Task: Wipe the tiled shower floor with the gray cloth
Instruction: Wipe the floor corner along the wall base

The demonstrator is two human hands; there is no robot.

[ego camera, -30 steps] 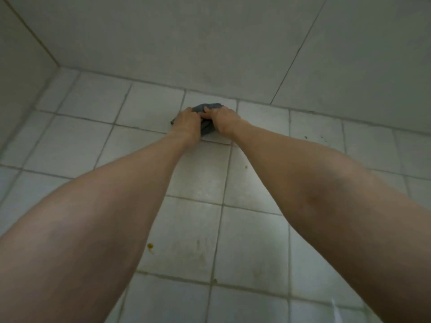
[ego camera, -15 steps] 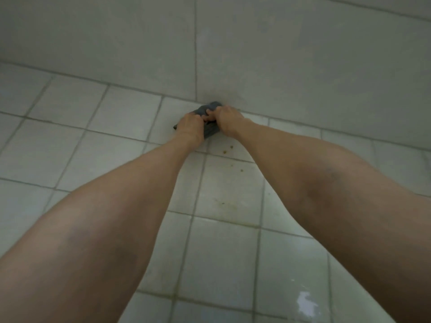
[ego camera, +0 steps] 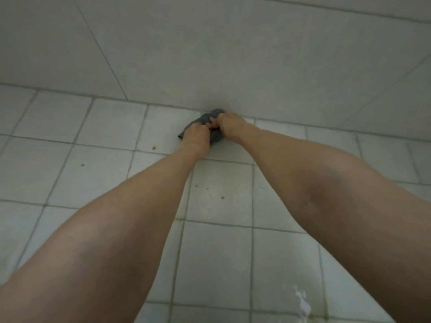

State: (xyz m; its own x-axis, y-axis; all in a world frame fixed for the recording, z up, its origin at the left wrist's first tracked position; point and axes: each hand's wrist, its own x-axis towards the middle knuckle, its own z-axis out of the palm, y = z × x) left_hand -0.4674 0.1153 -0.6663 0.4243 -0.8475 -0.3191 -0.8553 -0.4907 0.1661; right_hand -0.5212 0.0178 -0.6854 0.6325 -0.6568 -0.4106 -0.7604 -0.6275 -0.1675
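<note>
A bunched gray cloth (ego camera: pixel 205 118) lies on the tiled shower floor (ego camera: pixel 93 178), pressed right up against the base of the back wall. My left hand (ego camera: pixel 194 135) grips its near left part and my right hand (ego camera: pixel 229 125) grips its right part, knuckles almost touching. Both bare forearms stretch forward from the bottom of the view. Much of the cloth is hidden under the hands. Small brownish specks (ego camera: pixel 222 197) dot the tile behind the hands, and another speck (ego camera: pixel 154 148) lies to the left.
The back wall (ego camera: pixel 210 54) of large pale tiles rises directly behind the cloth. A wet white smear (ego camera: pixel 303 301) lies on the floor at the lower right. Pale square floor tiles with grey grout spread to both sides.
Both hands have slid the cloth to the right along the foot of the wall and closer to it. The left corner of the shower has gone out of view.
</note>
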